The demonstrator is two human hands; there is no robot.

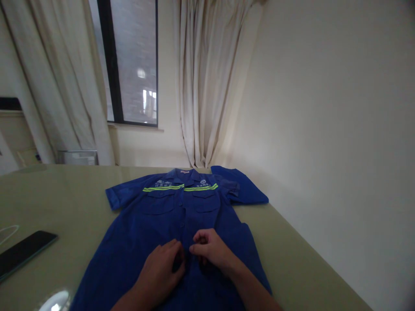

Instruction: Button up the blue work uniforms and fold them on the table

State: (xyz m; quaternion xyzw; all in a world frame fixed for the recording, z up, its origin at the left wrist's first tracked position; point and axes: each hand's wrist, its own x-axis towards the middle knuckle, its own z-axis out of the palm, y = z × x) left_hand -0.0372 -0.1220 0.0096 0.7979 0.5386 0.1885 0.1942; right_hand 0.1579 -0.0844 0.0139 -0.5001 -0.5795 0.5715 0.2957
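Note:
A dark blue short-sleeved work shirt lies front up, collar at the far end. Yellow-green reflective stripes and pale printing cross its chest above two flap pockets. My left hand rests low on the button front, its fingers and thumb curled together at the edge of the cloth. Just to its right, my right hand pinches thumb and forefinger at the same front strip. The fingertips of both hands are partly hidden, and I cannot make out whether a button is between them. Buttons higher up the front are visible.
A folded blue cloth lies at the back right, under the shirt's sleeve. On the greenish table, a black phone and a white cable sit at the left. A wall borders the right edge. Curtains hang behind.

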